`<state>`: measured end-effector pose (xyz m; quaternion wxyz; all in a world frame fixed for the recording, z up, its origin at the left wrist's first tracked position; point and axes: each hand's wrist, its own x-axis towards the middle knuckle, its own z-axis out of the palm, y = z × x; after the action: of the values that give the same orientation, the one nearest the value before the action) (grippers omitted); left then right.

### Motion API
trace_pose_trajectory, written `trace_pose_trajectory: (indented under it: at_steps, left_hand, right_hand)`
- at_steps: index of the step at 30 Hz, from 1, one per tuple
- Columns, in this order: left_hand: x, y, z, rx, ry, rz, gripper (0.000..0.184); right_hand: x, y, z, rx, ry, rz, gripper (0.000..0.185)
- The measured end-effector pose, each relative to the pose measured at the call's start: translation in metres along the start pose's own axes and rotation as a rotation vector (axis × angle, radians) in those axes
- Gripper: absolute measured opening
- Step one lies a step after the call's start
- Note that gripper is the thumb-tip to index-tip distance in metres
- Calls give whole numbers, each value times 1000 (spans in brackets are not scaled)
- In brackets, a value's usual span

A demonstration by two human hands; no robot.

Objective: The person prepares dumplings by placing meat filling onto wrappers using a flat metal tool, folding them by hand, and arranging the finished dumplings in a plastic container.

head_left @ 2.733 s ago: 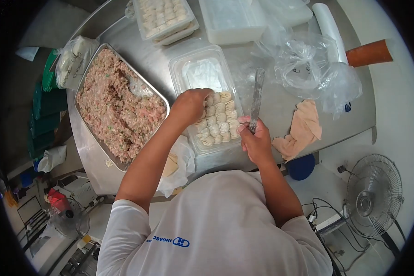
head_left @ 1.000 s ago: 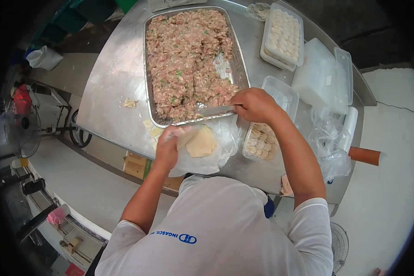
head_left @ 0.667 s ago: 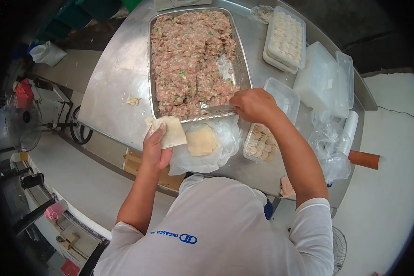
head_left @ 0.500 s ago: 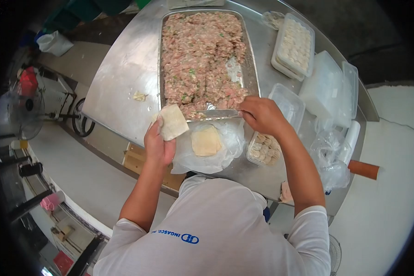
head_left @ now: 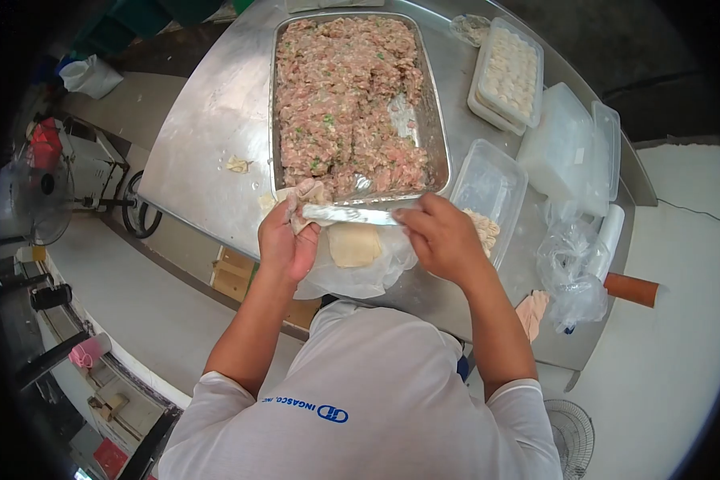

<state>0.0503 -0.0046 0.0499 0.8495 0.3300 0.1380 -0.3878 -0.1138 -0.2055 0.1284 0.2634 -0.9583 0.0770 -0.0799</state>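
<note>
My left hand [head_left: 282, 244], at the tray's near left corner, is closed around a pale dough wrapper [head_left: 307, 193] that is now folded up in its fingers. My right hand [head_left: 440, 240] grips a flat metal spatula [head_left: 352, 215], whose tip meets the wrapper. Whether meat lies inside the wrapper is hidden. Beyond both hands is a metal tray [head_left: 443, 152] of minced meat with green bits [head_left: 344, 88]. A stack of square wrappers [head_left: 354, 245] rests on white plastic sheeting [head_left: 336, 280] just below the spatula.
On the right stand a clear container [head_left: 504, 172], partly behind my right hand, a box of formed dumplings [head_left: 510, 68] and stacked translucent containers [head_left: 554, 144]. Plastic bags [head_left: 572, 264] and a pinkish glove [head_left: 532, 314] lie near the edge. A dough scrap [head_left: 238, 165] sits left of the tray.
The spatula has moved left from the tray's near edge to the wrapper. The wrapper, flat and open before, is now gathered in my left hand.
</note>
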Motion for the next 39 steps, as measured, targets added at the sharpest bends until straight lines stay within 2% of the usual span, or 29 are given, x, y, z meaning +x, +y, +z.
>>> trace_pose_trajectory:
  at_steps: [4, 6, 7, 10, 13, 14, 16, 17, 18, 19, 20, 22, 24, 25, 29, 31, 32, 34, 35, 36, 39]
  left_hand:
    - [5, 5, -8, 46, 32, 53, 38]
    - [7, 16, -12, 66, 85, 261, 39]
    - [8, 24, -12, 53, 141, 284, 39]
    - [-2, 37, -6, 26, 136, 233, 39]
    - [-2, 38, -21, 39, 75, 207, 39]
    - [-3, 36, -24, 34, 84, 211, 39]
    - [-8, 32, -9, 208, 262, 200, 38]
    - [-6, 29, -9, 205, 267, 204, 38]
    - [-3, 27, -10, 135, 206, 180, 38]
    - [-1, 25, -11, 65, 146, 156, 38]
    - [-1, 24, -10, 64, 152, 159, 38]
    - [0, 22, -7, -57, -8, 58, 37]
    - [5, 15, 2, -56, 9, 48, 38]
    - [6, 12, 6, -53, 26, 39, 39]
    - [-1, 16, 29, -18, 56, 62, 39]
    - [-14, 22, 35, -135, -145, 20, 36]
    - [-14, 22, 36, -129, -155, 7, 36]
    - [-13, 25, 34, 3, -260, 40, 36]
    - [-4, 24, 20, 231, -234, 8, 40]
    - [-5, 19, 20, 233, -243, 4, 40]
    - [-17, 13, 26, 1028, -303, 263, 51]
  right_hand:
    - [21, 3, 5, -75, -109, -42, 26]
    - [34, 5, -7, -291, -106, -5, 22]
    - [41, 9, -6, -289, -109, -4, 22]
    - [56, 26, 3, -441, -184, 45, 18]
    - [63, 41, -2, -392, -332, -77, 15]
    - [63, 45, -7, -296, -319, -93, 15]
    - [61, 50, -12, -199, -309, -112, 16]
    - [55, 50, -13, -94, -223, -132, 17]
    - [50, 47, -12, 12, -137, -153, 19]
    - [45, 41, -9, 16, -142, -159, 19]
    - [39, 32, -7, 74, -76, -138, 24]
    - [29, 16, 3, 130, -9, -115, 29]
    - [19, 5, 23, 110, 131, -97, 30]
    - [15, 4, 34, 15, 98, -96, 32]
    - [2, -5, 47, 23, 149, 16, 31]
    - [-1, -14, 28, 95, 194, 27, 30]
    - [-3, -17, 19, 166, 235, 21, 30]
    - [-8, -23, 7, 227, 256, 55, 29]
    - [-12, -25, 4, 293, 265, 77, 29]
    - [-15, -25, 4, 287, 274, 80, 29]
    - [-30, -25, 2, 242, 159, 115, 28]
